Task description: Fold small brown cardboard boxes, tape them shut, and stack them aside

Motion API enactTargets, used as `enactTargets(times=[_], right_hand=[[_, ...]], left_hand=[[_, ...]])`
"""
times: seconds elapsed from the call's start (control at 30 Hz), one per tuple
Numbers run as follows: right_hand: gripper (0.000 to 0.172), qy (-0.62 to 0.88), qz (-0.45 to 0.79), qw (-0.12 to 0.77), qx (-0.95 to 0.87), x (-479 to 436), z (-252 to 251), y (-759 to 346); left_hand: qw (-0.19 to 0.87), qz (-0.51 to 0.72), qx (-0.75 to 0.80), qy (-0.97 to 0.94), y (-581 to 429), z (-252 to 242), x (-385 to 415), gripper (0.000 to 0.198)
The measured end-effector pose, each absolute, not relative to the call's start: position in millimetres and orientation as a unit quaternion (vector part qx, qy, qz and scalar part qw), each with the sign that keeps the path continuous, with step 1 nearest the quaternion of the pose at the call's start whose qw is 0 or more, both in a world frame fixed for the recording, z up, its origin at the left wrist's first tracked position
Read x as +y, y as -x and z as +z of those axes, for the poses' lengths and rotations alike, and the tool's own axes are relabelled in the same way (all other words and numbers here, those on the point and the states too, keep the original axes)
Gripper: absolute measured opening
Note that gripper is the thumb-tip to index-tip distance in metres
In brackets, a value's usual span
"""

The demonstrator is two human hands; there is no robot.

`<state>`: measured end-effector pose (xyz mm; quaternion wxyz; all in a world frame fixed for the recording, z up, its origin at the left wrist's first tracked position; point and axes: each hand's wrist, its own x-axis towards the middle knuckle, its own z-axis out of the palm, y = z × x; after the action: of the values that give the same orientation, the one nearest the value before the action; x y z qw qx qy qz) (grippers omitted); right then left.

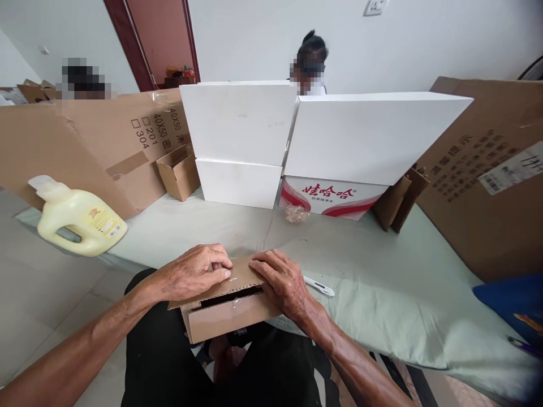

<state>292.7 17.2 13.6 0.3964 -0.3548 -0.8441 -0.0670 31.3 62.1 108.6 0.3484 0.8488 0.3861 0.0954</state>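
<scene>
A small brown cardboard box point(235, 317) is held over my lap at the table's near edge. Its top flap is raised a little, with a dark gap below the ragged edge and a piece of clear tape on the front panel. My left hand point(193, 275) rests on the flap's left part, fingers curled and thumb pressed on the cardboard. Around the right end of the box, my right hand point(285, 281) is closed, fingers over the top; its thumb is mostly hidden. Just right of that hand lies a white utility knife point(319, 286) on the green cloth.
A yellow detergent bottle point(80, 217) stands at left by a large carton point(127, 141). White boxes point(240, 121) form a wall ahead, with crumpled clear tape point(297, 213) before them. Another large carton point(487, 186) is at right. Two people sit beyond the boxes.
</scene>
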Motion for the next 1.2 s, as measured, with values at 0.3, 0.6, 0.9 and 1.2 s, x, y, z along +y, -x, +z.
enactTargets(times=[0.3,0.6,0.9,1.2], right_hand=[[0.022,0.383,-0.039,0.358,-0.851,19,22,-288],[0.02,0.418,-0.008,0.304,-0.856,31,34,-289],[0.029,0.449,0.084,0.322,-0.829,44,51,-285],[0.025,0.48,0.135,0.347,-0.794,67,54,-279]], left_hand=[[0.38,0.09,0.458,-0.799,-29,98,83,0.024],[0.282,0.266,0.37,-0.844,-35,109,65,0.024],[0.353,0.413,0.341,-0.767,-27,128,49,0.024],[0.313,0.325,0.408,-0.794,-23,118,20,0.023]])
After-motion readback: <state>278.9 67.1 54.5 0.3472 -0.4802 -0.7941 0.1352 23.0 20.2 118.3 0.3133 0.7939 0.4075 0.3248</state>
